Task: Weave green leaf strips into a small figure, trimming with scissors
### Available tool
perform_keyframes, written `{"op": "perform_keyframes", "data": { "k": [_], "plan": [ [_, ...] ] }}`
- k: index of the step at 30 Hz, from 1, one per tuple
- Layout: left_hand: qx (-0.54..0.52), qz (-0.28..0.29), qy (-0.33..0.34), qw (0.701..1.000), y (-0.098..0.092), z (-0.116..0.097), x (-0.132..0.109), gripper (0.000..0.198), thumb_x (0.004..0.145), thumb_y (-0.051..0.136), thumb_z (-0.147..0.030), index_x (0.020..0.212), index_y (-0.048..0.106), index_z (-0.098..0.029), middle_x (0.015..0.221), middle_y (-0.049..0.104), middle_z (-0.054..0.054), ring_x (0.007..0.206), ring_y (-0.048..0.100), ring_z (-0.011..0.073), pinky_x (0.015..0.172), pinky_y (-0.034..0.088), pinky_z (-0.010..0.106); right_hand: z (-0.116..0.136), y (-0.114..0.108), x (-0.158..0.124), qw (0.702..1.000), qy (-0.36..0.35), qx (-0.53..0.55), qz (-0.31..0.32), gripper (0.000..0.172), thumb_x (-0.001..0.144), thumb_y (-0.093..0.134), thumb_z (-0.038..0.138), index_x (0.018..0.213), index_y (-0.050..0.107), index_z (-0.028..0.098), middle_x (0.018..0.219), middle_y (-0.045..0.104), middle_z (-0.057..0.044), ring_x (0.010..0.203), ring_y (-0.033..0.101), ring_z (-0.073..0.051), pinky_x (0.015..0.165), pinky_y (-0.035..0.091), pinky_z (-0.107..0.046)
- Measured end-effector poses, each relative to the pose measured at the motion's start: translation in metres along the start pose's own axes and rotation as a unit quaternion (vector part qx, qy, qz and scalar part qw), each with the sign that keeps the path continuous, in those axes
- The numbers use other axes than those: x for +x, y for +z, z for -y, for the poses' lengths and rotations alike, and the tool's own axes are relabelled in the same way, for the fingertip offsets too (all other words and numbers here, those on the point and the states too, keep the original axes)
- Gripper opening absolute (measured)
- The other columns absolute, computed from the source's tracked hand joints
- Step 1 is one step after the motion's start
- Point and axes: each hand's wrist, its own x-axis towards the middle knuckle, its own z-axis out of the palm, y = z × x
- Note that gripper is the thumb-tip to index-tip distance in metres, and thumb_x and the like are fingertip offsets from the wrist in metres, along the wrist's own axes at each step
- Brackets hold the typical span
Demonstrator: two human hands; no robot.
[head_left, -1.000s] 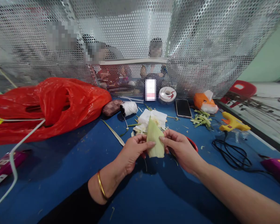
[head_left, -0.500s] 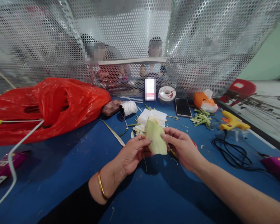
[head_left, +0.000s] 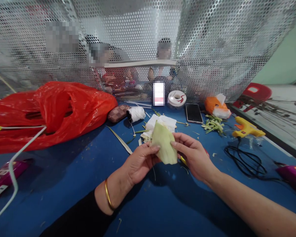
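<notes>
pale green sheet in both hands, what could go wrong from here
The pale green sheet looks thin, so it may tear if the left hand and right hand pull apart. A rightward sweep could snag the black cord and tug the yellow glue gun.

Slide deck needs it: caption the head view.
Left hand and right hand hold a pale green, pointed leaf-like piece above a blue tabletop.

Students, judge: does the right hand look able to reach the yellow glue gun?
Probably yes: nothing tall stands between the right hand and the glue gun, though that hand pinches the pale green piece.
</notes>
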Motion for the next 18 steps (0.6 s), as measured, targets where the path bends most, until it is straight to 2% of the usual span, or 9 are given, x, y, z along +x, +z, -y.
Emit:
{"op": "perform_keyframes", "data": {
  "k": [4,6,9,12,16,18],
  "plan": [
    [0.033,0.03,-0.02,0.999,0.003,0.003,-0.004,0.043,0.063,0.082,-0.029,0.1,0.069,-0.012,0.08,0.072,0.007,0.067,0.063,0.0139,0.055,0.044,0.02,-0.001,0.003,-0.001,1.0,0.0,-0.008,0.007,0.026,0.074,0.072,0.035,0.096,0.068,0.023,0.073,0.058,0.002,0.054,0.041,-0.009,0.051,0.033,-0.025],
    [0.079,0.032,-0.032,0.996,0.003,0.006,-0.005,0.047,0.061,0.083,-0.035,0.099,0.07,-0.012,0.079,0.071,0.008,0.066,0.063,0.0141,0.053,0.041,0.02,-0.001,0.005,-0.002,0.999,-0.002,-0.032,0.001,0.028,0.072,0.072,0.036,0.096,0.068,0.022,0.069,0.057,0.002,0.054,0.042,-0.01,0.051,0.033,-0.026],
    [0.147,-0.001,-0.026,0.989,0.002,0.011,-0.006,0.045,0.057,0.085,-0.031,0.095,0.071,-0.013,0.081,0.072,0.007,0.069,0.063,0.015,0.06,0.043,0.023,-0.003,0.007,-0.003,0.996,-0.019,-0.087,0.0,0.029,0.073,0.071,0.036,0.096,0.067,0.02,0.066,0.054,0.003,0.057,0.043,-0.011,0.052,0.034,-0.027],
    [0.167,-0.029,-0.014,0.986,0.002,0.013,-0.005,0.036,0.056,0.085,-0.025,0.088,0.073,-0.012,0.077,0.072,0.006,0.069,0.063,0.0155,0.068,0.045,0.025,-0.004,0.008,-0.004,0.993,-0.029,-0.114,0.005,0.03,0.074,0.069,0.037,0.098,0.066,0.02,0.065,0.054,0.003,0.056,0.043,-0.011,0.052,0.034,-0.027],
    [0.165,-0.006,-0.007,0.986,0.003,0.011,-0.004,0.034,0.06,0.083,-0.024,0.09,0.074,-0.011,0.078,0.073,0.009,0.076,0.065,0.0189,0.077,0.048,0.03,-0.002,0.007,-0.003,0.994,-0.025,-0.103,0.017,0.024,0.076,0.066,0.038,0.092,0.066,0.02,0.066,0.058,0.002,0.053,0.046,-0.011,0.052,0.038,-0.027],
    [0.171,-0.003,0.002,0.985,0.002,0.01,-0.003,0.037,0.061,0.082,-0.025,0.095,0.074,-0.011,0.083,0.073,0.009,0.077,0.065,0.0187,0.075,0.048,0.03,0.002,0.004,-0.001,0.995,-0.018,-0.098,0.013,0.022,0.078,0.064,0.038,0.089,0.066,0.02,0.065,0.06,0.001,0.052,0.049,-0.011,0.053,0.04,-0.028]
  ]
}}
